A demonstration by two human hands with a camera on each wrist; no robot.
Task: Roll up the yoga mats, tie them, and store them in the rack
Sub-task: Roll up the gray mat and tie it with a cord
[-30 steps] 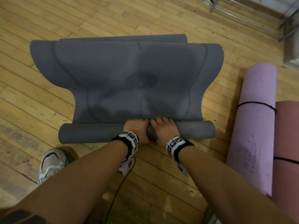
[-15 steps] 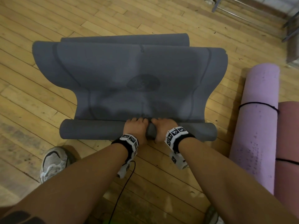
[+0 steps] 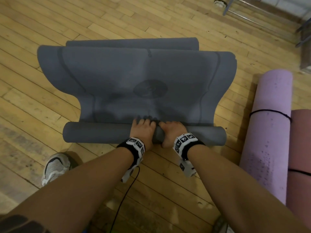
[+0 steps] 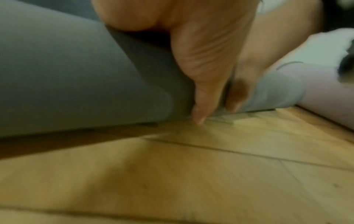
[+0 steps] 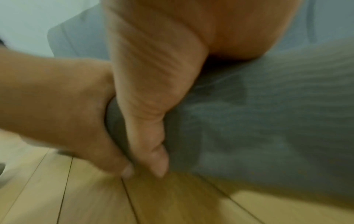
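Grey yoga mat (image 3: 134, 78) on the wooden floor (image 3: 50, 22), partly rolled. The rolled portion (image 3: 94, 134) lay across the near edge at 6 o'clock of the flat part; the far end at 12 o'clock was doubled over in a loose fold, and the flat part between bulged wider than the roll.

Risks, as judged from this arrangement: both hands sat close together at mid-length, so the free ends of the roll had no guidance and could have wound unevenly, giving a coned or telescoped roll. The folded far end might have been drawn in as a crease unless flattened first. A slack core would have loosened before tying.

Left hand (image 3: 143, 132): fingers curled forward over the top of the roll, thumb (image 4: 199, 91) tucked down its near face with the tip at the floor; grip closed round the roll. Right hand (image 3: 171, 132): the same hold, thumb (image 5: 149, 121) pressed down the near face just beside the left thumb. The fingertips on the far side were hidden.

At 3 o'clock lay a lilac mat (image 3: 269, 132), rolled and tied with a dark cord (image 3: 269, 111), touching a pink mat (image 3: 301, 148), also rolled. Rack not identifiable.
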